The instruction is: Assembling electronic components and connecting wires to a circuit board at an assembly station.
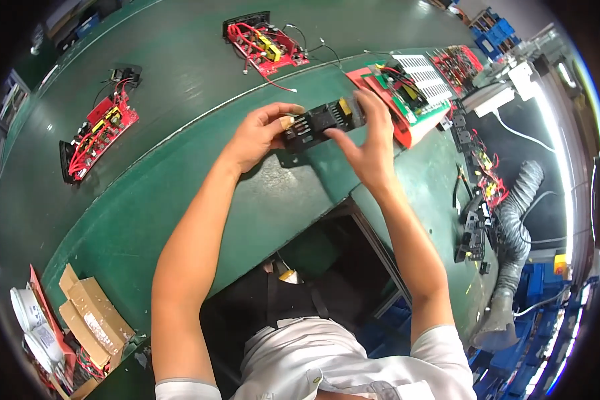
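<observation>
Both hands hold a black slotted plastic panel point(321, 124) above the green bench, tilted up to the right. A small yellow part point(344, 107) shows at its upper right. My left hand point(259, 137) pinches the panel's left end between thumb and fingers. At the other end, my right hand point(372, 140) grips it, thumb along the lower edge and fingers over the far side. What lies behind the panel is hidden. Just right of my right hand stands a stack of green and red boards with a white slotted piece point(421, 79) on top.
Red circuit boards with wires lie at the far left point(105, 130) and far middle point(268, 50). On the right are black plastic parts point(472, 230), pliers point(461, 183) and a grey flexible duct point(513, 213). A cardboard box point(95, 313) sits at lower left.
</observation>
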Motion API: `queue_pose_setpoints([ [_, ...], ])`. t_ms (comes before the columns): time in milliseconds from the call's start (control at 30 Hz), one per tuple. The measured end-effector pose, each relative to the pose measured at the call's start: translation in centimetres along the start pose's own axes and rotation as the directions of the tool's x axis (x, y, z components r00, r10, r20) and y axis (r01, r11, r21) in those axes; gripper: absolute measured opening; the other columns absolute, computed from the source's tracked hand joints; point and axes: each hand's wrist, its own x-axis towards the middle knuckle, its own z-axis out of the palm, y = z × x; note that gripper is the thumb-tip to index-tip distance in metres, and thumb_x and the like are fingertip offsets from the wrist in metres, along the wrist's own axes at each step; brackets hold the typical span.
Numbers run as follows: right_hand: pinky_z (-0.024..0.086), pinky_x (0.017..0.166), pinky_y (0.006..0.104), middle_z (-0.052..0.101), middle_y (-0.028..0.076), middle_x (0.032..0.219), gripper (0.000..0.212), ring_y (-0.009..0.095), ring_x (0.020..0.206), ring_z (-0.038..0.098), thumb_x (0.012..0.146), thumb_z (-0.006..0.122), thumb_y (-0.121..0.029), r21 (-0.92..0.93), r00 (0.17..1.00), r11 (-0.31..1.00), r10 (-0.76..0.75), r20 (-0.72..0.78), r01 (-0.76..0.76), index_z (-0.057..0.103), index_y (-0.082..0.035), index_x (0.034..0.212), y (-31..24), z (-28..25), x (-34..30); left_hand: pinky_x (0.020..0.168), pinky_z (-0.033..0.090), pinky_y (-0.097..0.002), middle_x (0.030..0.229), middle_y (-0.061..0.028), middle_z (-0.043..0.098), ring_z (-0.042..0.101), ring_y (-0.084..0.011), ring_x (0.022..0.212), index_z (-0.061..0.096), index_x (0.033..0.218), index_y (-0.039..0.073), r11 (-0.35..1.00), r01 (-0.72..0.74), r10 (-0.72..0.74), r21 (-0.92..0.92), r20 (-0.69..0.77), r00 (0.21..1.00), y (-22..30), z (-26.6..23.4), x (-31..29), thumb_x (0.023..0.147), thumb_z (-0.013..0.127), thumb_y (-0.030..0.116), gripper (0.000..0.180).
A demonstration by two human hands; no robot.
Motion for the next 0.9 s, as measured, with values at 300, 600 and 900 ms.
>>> queue_pose_setpoints([
  [300,0.050,0.095,0.0348,0.064,0.009,0.118,0.046,0.021,0.108,0.064,0.096,0.062,-0.021,0.711,0.632,-0.058,0.412,0.657,-0.701,0.048,0.000,0.135,3.0,3.9,-1.2,0.082,0.055,-0.0288,0.105,-0.0036,0.065,0.064,-0.0121,0.095,0.057,0.125,0.005,0.989,0.005,-0.012,0.146,0.047,0.999,-0.6,0.9,1.8,0.099,0.055,0.011,0.027],
  [600,0.054,0.080,0.0313,0.064,0.014,0.116,0.037,0.022,0.095,0.068,0.100,0.057,-0.022,0.750,0.833,0.512,0.546,0.093,-0.419,0.050,-0.005,0.132,9.5,2.9,-2.3,0.067,0.052,-0.0269,0.079,-0.0058,0.069,0.064,-0.0090,0.072,0.068,0.106,-0.001,0.909,-0.072,0.113,0.410,-0.075,0.991,-1.8,2.4,3.0,0.091,0.058,0.010,0.021],
  [900,0.042,0.083,0.0288,0.053,0.008,0.101,0.057,0.019,0.090,0.051,0.082,0.067,-0.002,0.244,0.919,0.895,0.322,0.227,-0.374,0.051,-0.004,0.137,8.9,3.3,-1.9,0.086,0.053,-0.0432,0.105,-0.0151,0.065,0.063,-0.0334,0.098,0.070,0.101,0.004,0.006,-0.410,0.525,0.912,0.346,0.778,3.1,-2.3,12.6,0.084,0.061,0.017,0.023],
])
